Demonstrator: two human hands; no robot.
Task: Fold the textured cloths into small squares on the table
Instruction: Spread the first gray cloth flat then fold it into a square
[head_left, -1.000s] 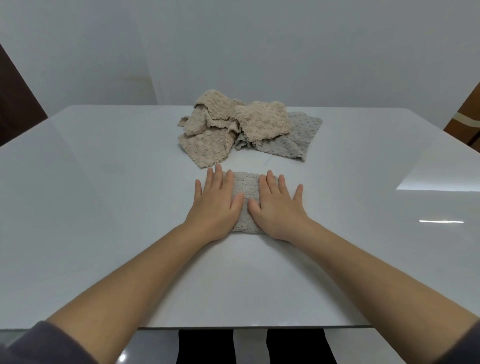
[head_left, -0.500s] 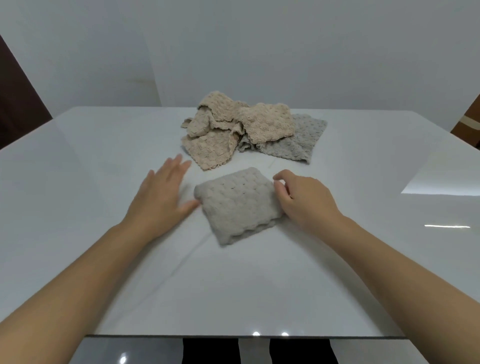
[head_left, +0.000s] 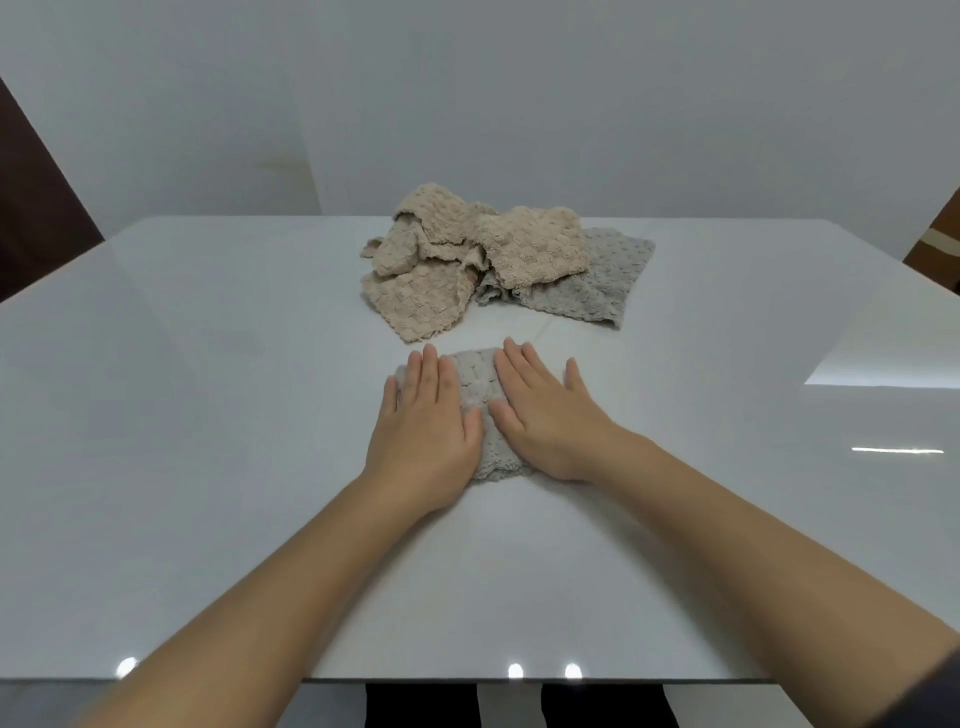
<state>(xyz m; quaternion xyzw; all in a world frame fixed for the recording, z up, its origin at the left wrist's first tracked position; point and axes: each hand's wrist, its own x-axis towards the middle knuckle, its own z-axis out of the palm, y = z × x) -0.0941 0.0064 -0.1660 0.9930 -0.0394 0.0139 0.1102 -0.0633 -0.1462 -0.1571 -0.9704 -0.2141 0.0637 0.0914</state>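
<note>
Found the folded grey cloth (head_left: 475, 384) lying flat on the white table (head_left: 208, 415), a little nearer than the middle and mostly covered. Saw the left hand (head_left: 423, 431) laid palm-down on its left part and the right hand (head_left: 550, 415) palm-down on its right part, fingers straight, gripping nothing, only pressing. Noted the thumbs nearly meeting over the cloth's centre, with a strip of bumpy weave showing between the hands. Made out its scalloped near edge just below the palms and its far edge level with the fingertips; could not tell its right edge under the right hand. Spotted the heap of beige cloths (head_left: 431, 270) just beyond, apart from the folded one, lapping over a spread grey cloth (head_left: 602, 286) on the right. Saw wide stretches of glossy tabletop to the left, to the right and toward the near edge, with both forearms crossing that edge.
</note>
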